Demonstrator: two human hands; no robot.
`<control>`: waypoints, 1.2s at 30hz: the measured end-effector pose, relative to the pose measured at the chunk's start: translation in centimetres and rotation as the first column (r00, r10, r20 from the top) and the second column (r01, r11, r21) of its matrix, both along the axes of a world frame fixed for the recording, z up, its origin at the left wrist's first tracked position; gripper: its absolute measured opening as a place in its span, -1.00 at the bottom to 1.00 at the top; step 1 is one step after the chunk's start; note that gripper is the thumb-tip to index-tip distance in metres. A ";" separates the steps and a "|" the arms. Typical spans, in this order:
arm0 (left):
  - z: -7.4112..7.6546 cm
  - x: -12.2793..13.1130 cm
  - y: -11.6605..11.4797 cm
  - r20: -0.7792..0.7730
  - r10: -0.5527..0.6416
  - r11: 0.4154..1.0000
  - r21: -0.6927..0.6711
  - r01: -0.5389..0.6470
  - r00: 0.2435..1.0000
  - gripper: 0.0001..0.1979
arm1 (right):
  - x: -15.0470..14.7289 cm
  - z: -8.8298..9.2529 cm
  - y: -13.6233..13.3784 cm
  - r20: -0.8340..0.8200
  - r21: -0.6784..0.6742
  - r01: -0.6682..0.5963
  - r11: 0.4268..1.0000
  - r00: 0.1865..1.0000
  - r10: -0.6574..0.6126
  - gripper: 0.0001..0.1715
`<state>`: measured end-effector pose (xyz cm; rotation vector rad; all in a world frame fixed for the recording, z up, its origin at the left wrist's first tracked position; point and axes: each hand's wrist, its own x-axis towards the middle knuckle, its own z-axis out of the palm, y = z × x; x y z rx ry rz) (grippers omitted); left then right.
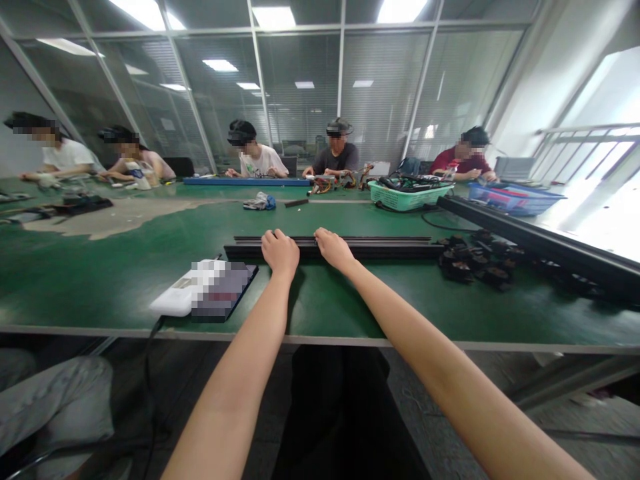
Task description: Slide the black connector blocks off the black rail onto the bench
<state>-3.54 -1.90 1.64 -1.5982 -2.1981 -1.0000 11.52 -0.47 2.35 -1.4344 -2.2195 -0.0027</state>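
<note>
Two long black rails lie side by side across the green table in front of me; the nearer black rail is the thicker one, the farther strip the thinner. My left hand rests over them left of their middle, with fingers curled down onto the rails. Just to its right, my right hand is closed in the same way, its fingertips bent at the far edge. What lies under the fingers is partly hidden. Close to the rails' right end is a pile of small black parts.
A white power bank and a phone lie left of my arms. Longer black rails stretch along the right. Farther back stand a green basket, a blue basket and a crumpled cloth. Several people sit opposite.
</note>
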 end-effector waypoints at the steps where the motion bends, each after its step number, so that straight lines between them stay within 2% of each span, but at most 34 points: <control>1: 0.0 0.0 0.0 0.000 -0.001 1.000 0.001 0.001 1.000 -0.59 | 0.0 0.0 0.1 -0.007 0.003 -0.006 1.000 1.000 0.006 -0.58; 12: 0.0 0.0 0.1 -0.002 -0.002 1.000 0.005 0.002 1.000 -0.60 | 0.9 -0.8 1.2 -0.097 0.042 -0.076 0.996 0.992 0.080 -0.65; 29: -0.1 -0.1 0.3 0.003 -0.014 1.000 0.020 0.014 1.000 -0.63 | 1.0 -0.8 1.0 -0.107 0.042 -0.036 0.998 0.993 0.041 -0.64; 36: -0.3 -0.2 0.5 0.014 -0.021 0.999 0.043 0.021 1.000 -0.62 | 1.8 -0.7 0.8 -0.111 0.043 0.020 0.999 0.994 -0.015 -0.65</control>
